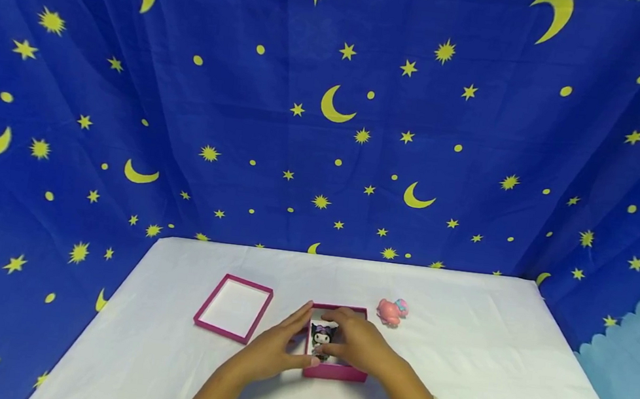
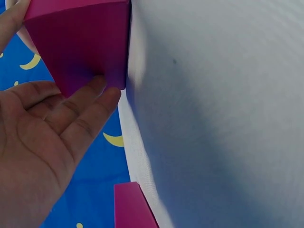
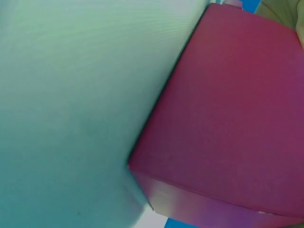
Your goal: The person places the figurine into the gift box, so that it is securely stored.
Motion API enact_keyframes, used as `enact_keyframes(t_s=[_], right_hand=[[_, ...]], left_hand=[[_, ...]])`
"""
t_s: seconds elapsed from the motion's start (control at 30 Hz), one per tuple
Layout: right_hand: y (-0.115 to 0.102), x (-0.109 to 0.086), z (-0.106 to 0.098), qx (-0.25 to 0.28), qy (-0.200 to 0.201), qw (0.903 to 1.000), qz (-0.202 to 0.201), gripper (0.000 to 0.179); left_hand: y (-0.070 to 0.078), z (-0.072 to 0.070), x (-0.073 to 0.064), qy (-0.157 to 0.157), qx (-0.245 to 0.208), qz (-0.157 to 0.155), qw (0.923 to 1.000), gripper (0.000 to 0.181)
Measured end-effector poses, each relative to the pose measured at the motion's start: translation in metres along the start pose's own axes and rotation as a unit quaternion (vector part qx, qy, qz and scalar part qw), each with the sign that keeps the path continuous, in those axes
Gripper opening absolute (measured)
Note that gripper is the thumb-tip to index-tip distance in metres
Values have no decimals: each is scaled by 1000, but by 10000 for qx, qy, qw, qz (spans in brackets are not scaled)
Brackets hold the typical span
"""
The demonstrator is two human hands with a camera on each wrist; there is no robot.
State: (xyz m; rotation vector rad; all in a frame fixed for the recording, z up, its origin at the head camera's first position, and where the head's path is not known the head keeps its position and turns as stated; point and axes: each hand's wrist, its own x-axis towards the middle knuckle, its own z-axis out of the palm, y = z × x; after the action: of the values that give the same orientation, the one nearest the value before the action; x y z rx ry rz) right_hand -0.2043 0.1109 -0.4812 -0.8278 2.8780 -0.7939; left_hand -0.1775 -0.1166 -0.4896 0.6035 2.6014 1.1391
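Note:
A magenta box (image 1: 336, 373) stands on the white table with its top uncovered. Inside its left part is a small figurine (image 1: 322, 338) with a white face and black pointed ears. My right hand (image 1: 365, 346) reaches over the right side and holds the figurine between thumb and fingers, though the exact contact is partly hidden. With my left hand (image 1: 269, 352), I hold the box's left side. In the left wrist view, two fingertips (image 2: 111, 96) lie against the magenta wall. The right wrist view shows only the outside of the box (image 3: 223, 109).
A magenta-rimmed lid (image 1: 201, 314), white inside, lies left of the box. To the box's right is a pink toy (image 1: 390, 312) with a blue detail. The white table (image 1: 475, 349) ends at a blue star-and-moon curtain (image 1: 357, 184).

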Motion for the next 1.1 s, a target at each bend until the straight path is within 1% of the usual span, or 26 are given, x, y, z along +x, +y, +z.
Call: enact_keyframes(t_s=[0.13,0.23,0.37,0.5,0.67,0.8,1.1], right_hand=[[2,0,-1,380,92,9992,1,60],[2,-1,-2,786,98,9969,-9,58],[4,-2,-3,1180,160,9928,-117,57],[6,-4,-4,1418,361,9889,-253,55],[9,-7,-7,1626,724,9835,-320,49],[11,-9,-11,1780,880,9800,-157,48],[20,-12,-24,1787,1308,9751,131,45]], left_hand=[[0,0,1,-18,-26,-24,10000,93],[0,-1,1,-18,-43,-26,10000,92],[1,-1,0,-15,-41,-6,10000,93],[0,-1,0,-27,-42,15,10000,94],[0,-1,0,-33,-66,50,10000,95],[1,-1,0,-19,-105,48,9999,95],[0,0,0,-31,-189,68,9998,94]])
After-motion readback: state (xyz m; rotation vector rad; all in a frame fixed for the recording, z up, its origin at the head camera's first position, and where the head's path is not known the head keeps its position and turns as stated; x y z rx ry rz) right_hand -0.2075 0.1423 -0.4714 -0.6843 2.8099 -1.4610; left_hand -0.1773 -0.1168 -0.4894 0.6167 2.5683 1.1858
